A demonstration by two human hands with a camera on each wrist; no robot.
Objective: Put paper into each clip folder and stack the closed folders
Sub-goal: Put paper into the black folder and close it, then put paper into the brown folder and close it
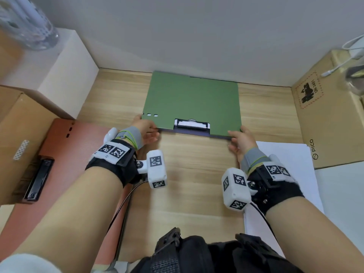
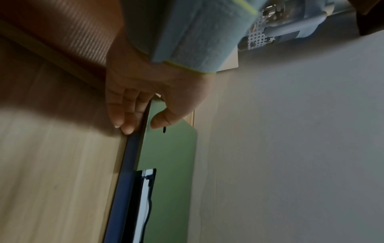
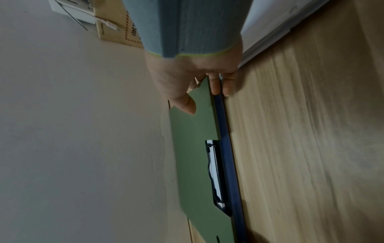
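Note:
A closed green clip folder [image 1: 193, 99] lies on top of a dark blue folder [image 1: 216, 135] at the back of the wooden table, close to the wall. A metal clip [image 1: 192, 124] shows through a cut-out in the green cover's near edge. My left hand [image 1: 146, 129] pinches the stack's near left corner, thumb on the green folder [image 2: 170, 156], fingers [image 2: 126, 118] against the blue folder's [image 2: 126, 164] edge. My right hand [image 1: 239, 136] pinches the near right corner the same way, thumb on the green folder [image 3: 195, 139], fingers [image 3: 216, 85] by the blue folder [image 3: 226, 148].
A pink folder [image 1: 82, 138] with a black clip [image 1: 39, 180] lies at the left. White paper [image 1: 285, 154] is stacked at the right. Cardboard boxes stand left [image 1: 19, 125] and right [image 1: 325, 115], with a white box [image 1: 65, 75] at the back left.

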